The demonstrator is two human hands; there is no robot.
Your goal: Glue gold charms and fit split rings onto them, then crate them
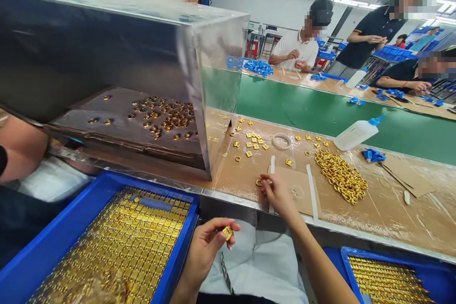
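Note:
My left hand [206, 249] is raised over my lap, with thumb and fingers closed on a small square gold piece [227, 233]. At the near edge of the bench, my right hand [279, 194] has its fingertips closed at a gold ring [259, 183]. A brown card [294, 183] with white strips lies beneath and beside this hand. Several loose square gold pieces [254, 140] are scattered beyond it, near a roll of clear tape [281, 141]. To the right is a heap of gold rings [340, 178].
A metal-framed hood [199, 99] covers gold rings at left. Blue trays [190, 213] of gold pieces flank my lap, where a thin silvery object [226, 273] lies. A white bottle [356, 135] leans beside the green belt [295, 99]. Several people work across it.

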